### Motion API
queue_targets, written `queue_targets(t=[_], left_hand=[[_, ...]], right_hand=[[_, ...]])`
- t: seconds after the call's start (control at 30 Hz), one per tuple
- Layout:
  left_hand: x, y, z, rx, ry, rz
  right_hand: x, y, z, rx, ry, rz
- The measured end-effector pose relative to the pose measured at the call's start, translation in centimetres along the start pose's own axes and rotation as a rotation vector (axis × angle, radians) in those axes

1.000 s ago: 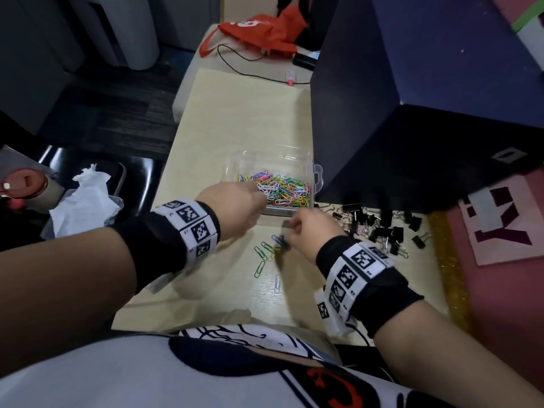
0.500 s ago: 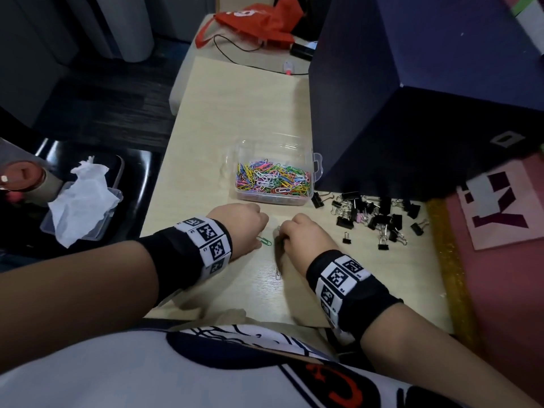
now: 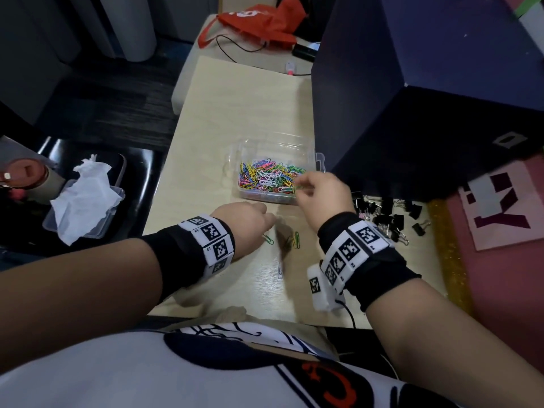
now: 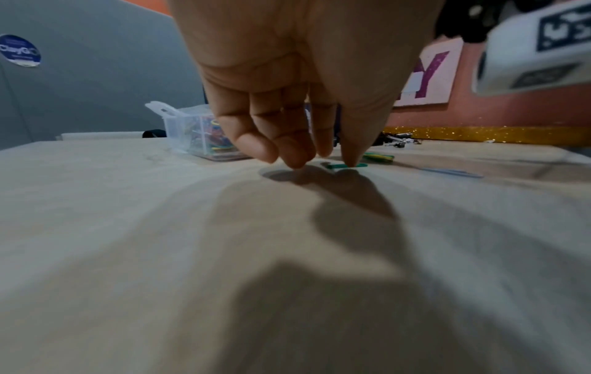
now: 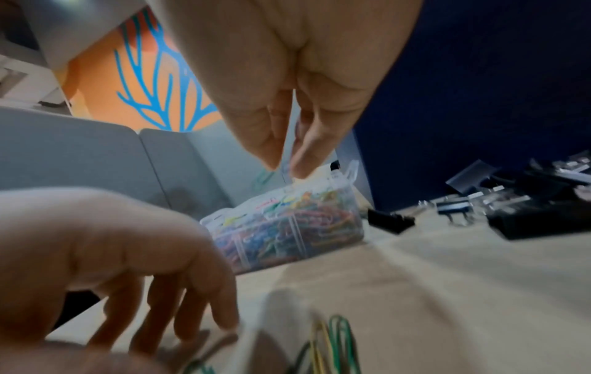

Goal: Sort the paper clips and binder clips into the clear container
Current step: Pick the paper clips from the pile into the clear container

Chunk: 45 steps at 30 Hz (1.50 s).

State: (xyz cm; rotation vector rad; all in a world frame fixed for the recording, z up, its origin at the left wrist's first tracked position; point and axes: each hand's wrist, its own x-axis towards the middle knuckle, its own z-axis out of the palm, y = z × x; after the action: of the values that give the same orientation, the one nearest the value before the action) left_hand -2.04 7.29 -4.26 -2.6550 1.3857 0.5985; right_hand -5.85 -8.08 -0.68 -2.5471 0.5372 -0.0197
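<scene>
The clear container [image 3: 232, 151] holds a heap of coloured paper clips [image 3: 269, 178]. My right hand [image 3: 300, 184] hovers over its near right corner and pinches a green paper clip [image 3: 300, 187]; the right wrist view shows the thumb and finger of the right hand [image 5: 284, 167] closed on clips above the container [image 5: 350, 172]. My left hand [image 3: 269, 223] rests fingertips-down on the table, and in the left wrist view its thumb tip [image 4: 350, 159] presses a green paper clip [image 4: 359, 165] lying flat. Loose paper clips [image 3: 295, 240] lie between my wrists. Black binder clips [image 3: 388, 214] are piled to the right.
A large dark blue box [image 3: 426, 98] stands right behind the container and the binder clips. A pale clip [image 3: 280, 270] lies near the table's front edge. Left of the table, a lid with white tissue [image 3: 84, 201] sits on a black seat. A gold glitter strip [image 3: 447, 245] borders the right side.
My right hand has risen from the table by the loose clips and moved forward over the container, carrying a clip. My left hand has stayed low by the green clip.
</scene>
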Motion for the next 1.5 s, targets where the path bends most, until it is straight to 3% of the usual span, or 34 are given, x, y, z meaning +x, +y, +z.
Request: queue_targets(t=[0.1,0.23,0.3,0.47,0.57,0.73,0.93,1.0,1.1,1.2,1.3,1.5], left_hand=[[0.2,0.2,0.3,0.056,-0.011,0.052],[0.8,0.2,0.6,0.073,-0.065,0.011],[1.0,0.3,0.4,0.045,-0.088,-0.01],[1.1,0.2,0.6,0.011,-0.105,-0.032],[1.0,-0.2,0.6,0.02,-0.061,-0.022],[0.7,-1.9,-1.2,-0.068,0.129,-0.041],[0.8,-4.6,-5.3,-0.273,0.311,-0.161],[0.9,-5.0,-5.8,-0.287,0.334,-0.175],[0.9,-4.8,-5.8,-0.289,0.36,-0.162],[0.5,-3.5,-5.4,-0.26,0.319,-0.123],[0.1,-1.6,-4.1,-0.176,0.2,-0.008],[-0.3,2.3,-1.0,-0.053,-0.096,0.395]], right_hand=[[0.2,-0.1,-0.6,-0.088,-0.035,0.034],[-1.3,1.0,0.9,-0.376,-0.394,0.167],[-2.4,1.3,1.9,-0.404,-0.489,0.2],[-3.7,0.8,3.5,-0.409,-0.406,0.042],[-3.6,0.8,3.4,-0.391,-0.409,0.041],[-3.2,0.9,3.2,-0.33,-0.406,0.101],[-2.2,0.8,2.6,-0.256,-0.45,0.132],[-1.6,0.5,2.1,-0.178,-0.394,0.13],[-0.1,-0.4,1.1,0.071,-0.161,0.105],[0.9,-1.0,-0.4,0.232,-0.007,0.042],[0.6,-0.1,-1.3,0.079,-0.01,0.036],[-2.4,2.2,0.4,-0.302,-0.387,0.057]])
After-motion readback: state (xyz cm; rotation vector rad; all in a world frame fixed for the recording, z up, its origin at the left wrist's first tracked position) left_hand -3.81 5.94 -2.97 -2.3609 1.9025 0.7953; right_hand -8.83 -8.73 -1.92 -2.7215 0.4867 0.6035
